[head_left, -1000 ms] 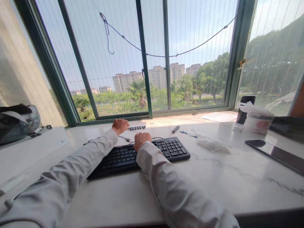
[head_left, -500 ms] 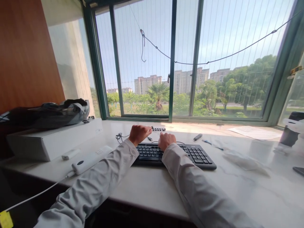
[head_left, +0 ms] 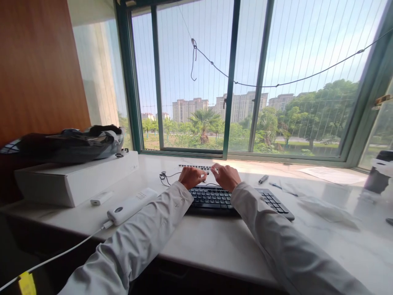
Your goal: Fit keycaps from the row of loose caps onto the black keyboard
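Observation:
A black keyboard lies on the white marble sill, and both my sleeved arms reach over it. Just past the keyboard's far edge, my left hand is curled closed. The pinched fingers of my right hand point left and meet it. Whatever small thing sits between the fingertips is too small to name. A row of loose dark keycaps lies right behind the hands. A thin black cable coils to the left of my left hand.
On the left stands a white box with a dark bag on top. In front of it lie a white power bank with its cable and a small white device. To the right are a pen, a tissue, paper and a black cup.
The view has swung left. My right hand has lifted off the keys and moved forward to meet my left hand beyond the keyboard's far edge.

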The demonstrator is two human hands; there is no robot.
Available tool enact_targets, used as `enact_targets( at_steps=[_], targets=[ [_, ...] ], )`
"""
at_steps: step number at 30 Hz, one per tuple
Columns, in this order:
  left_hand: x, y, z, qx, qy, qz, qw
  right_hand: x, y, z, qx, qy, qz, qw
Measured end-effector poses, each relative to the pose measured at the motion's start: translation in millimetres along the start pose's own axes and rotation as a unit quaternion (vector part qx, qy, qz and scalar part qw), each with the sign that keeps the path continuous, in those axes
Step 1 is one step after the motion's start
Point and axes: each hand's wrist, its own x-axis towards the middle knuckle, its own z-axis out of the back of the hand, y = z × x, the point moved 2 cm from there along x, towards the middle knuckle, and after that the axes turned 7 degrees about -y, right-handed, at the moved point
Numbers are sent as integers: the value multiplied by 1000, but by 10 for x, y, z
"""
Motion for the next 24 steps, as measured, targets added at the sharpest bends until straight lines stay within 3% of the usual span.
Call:
enact_targets(
  at_steps=[7, 14, 19, 24],
  targets=[
    [-6, -114, 37, -47, -11, -85, 995, -187, -225, 72, -53, -8, 92, 994],
    [-18, -222, 62, -69, 15, -129, 989, -385, -431, -104, -112, -2, 54, 992],
    [-23, -221, 35, -41, 47, -164, 985, -356, -445, -106, -90, -11, 74, 993],
    [-31, -190, -7, -13, 20, -194, 981, -339, -353, -105, -82, 7, 125, 989]
  ],
)
